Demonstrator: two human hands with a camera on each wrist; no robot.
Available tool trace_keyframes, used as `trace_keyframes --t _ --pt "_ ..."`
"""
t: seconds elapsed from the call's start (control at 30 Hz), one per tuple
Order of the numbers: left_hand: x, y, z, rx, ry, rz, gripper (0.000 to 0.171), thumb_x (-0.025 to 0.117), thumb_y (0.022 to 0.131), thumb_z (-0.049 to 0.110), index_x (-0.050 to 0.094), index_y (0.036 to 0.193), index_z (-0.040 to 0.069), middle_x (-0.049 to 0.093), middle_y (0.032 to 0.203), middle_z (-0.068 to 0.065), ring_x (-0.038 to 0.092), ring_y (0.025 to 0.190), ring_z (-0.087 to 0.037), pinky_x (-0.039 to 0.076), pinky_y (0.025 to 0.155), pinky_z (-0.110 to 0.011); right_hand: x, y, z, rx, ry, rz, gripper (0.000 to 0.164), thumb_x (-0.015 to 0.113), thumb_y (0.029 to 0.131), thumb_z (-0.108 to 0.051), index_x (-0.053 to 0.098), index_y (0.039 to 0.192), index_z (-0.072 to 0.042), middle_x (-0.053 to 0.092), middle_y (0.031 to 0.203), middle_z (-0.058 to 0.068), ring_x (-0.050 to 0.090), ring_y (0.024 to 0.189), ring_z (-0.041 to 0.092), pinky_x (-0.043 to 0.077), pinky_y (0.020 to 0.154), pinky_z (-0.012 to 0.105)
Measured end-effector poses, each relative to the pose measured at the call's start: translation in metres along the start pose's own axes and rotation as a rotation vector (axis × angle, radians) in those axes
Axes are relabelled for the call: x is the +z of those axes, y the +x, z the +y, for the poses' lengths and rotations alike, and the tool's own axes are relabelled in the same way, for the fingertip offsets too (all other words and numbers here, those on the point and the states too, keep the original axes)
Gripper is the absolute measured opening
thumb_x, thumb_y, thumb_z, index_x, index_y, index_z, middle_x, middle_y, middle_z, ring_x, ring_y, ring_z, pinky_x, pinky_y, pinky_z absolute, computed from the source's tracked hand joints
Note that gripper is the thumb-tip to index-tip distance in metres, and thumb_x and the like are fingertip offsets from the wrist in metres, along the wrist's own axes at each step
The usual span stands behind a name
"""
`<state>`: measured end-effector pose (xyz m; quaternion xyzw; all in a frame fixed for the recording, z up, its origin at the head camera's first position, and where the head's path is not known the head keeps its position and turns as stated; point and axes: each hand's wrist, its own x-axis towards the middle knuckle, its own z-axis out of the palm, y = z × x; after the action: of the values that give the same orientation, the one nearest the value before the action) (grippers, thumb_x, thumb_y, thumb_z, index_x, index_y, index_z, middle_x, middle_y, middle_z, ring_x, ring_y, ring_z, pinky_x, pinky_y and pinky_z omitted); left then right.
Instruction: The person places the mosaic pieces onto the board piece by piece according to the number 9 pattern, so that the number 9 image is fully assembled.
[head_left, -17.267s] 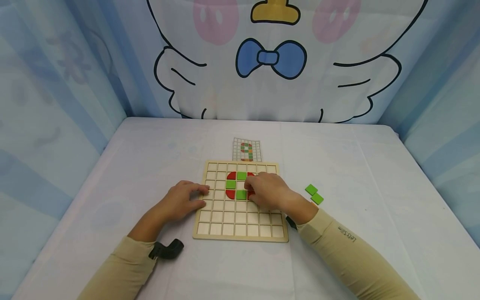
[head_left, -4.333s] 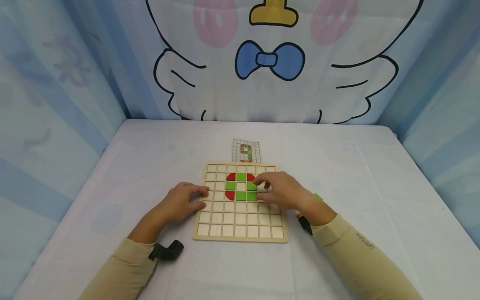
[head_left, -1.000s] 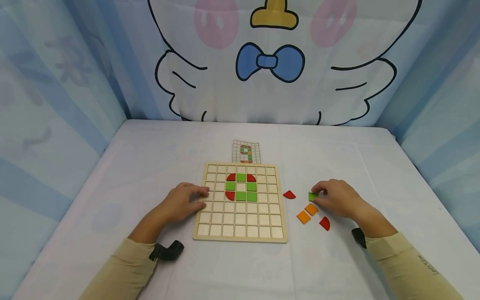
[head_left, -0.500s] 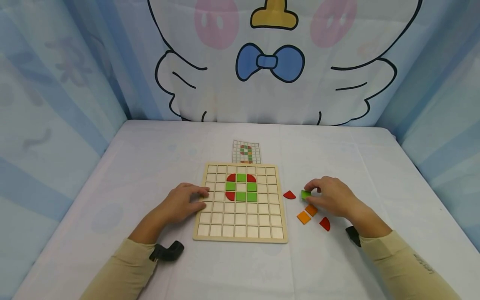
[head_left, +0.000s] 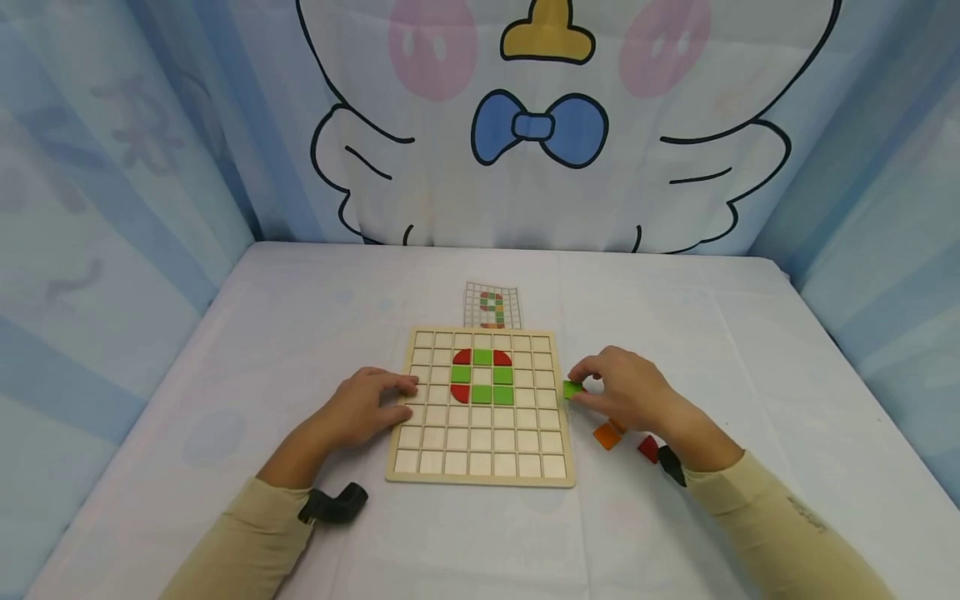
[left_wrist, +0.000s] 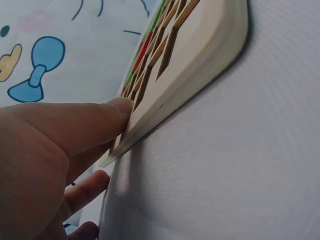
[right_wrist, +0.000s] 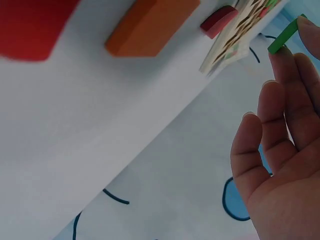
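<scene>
A pale wooden grid board (head_left: 480, 460) lies in the middle of the table. Red quarter-round pieces and green squares form a ring on it, with one bare cell inside. On the board's left edge rests my left hand (head_left: 367, 405); in the left wrist view its thumb (left_wrist: 95, 122) touches the rim. My right hand (head_left: 633, 393) pinches a green square tile (head_left: 572, 389) between thumb and index finger, just off the board's right edge. That tile (right_wrist: 285, 36) is held raised in the right wrist view, the other fingers spread.
Orange square tiles (head_left: 606, 435) and a red quarter-round piece (head_left: 647, 450) lie beneath my right hand and wrist, partly covered. Another red piece (right_wrist: 219, 21) sits near the board. Behind the board is a pattern card (head_left: 492, 310) showing a coloured figure on a grid.
Over the last second my right hand carries the green tile leftward to the board's edge. Since the oldest frame, a green square has replaced red at the ring's lower right. My left hand stays put.
</scene>
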<state>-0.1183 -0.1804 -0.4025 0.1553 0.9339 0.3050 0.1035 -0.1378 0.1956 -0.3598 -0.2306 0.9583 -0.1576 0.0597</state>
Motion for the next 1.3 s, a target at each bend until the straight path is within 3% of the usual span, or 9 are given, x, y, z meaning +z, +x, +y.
trace_keyframes --t 0.37,0.7,1.03,1.3 --pt "0.001 0.0 0.0 0.003 0.01 0.003 0.022 0.07 0.095 0.019 0.072 0.116 0.013 0.06 0.139 -0.002 0.042 0.134 -0.036 0.034 0.106 -0.058 0.01 0.017 -0.029 -0.084 -0.001 -0.007 0.023 0.08 0.086 -0.025 0.076 0.105 -0.013 0.069 0.095 -0.003 0.054 0.086 0.015 0.047 0.071 0.031" --pt "0.001 0.0 0.001 -0.005 0.008 0.0 0.022 0.07 0.095 0.019 0.072 0.116 0.013 0.06 0.139 -0.002 0.042 0.134 -0.036 0.034 0.106 -0.058 0.018 0.026 -0.046 -0.142 -0.016 -0.053 0.022 0.076 0.088 -0.025 0.077 0.107 -0.014 0.069 0.097 -0.009 0.058 0.097 0.018 0.049 0.079 0.037" --pt "0.001 0.001 0.001 -0.01 0.009 0.0 0.021 0.071 0.095 0.019 0.072 0.115 0.013 0.06 0.139 -0.001 0.042 0.134 -0.036 0.034 0.106 -0.058 0.023 0.029 -0.061 -0.119 -0.025 -0.081 0.019 0.076 0.088 -0.027 0.078 0.103 -0.015 0.067 0.092 -0.007 0.054 0.086 0.014 0.046 0.072 0.032" --pt "0.002 0.001 0.0 -0.013 0.008 0.003 0.021 0.071 0.095 0.019 0.072 0.115 0.013 0.06 0.139 -0.001 0.043 0.133 -0.035 0.035 0.106 -0.057 0.03 0.032 -0.065 -0.137 -0.054 -0.094 0.018 0.076 0.088 -0.027 0.077 0.102 -0.015 0.069 0.093 -0.007 0.057 0.087 0.015 0.049 0.077 0.034"
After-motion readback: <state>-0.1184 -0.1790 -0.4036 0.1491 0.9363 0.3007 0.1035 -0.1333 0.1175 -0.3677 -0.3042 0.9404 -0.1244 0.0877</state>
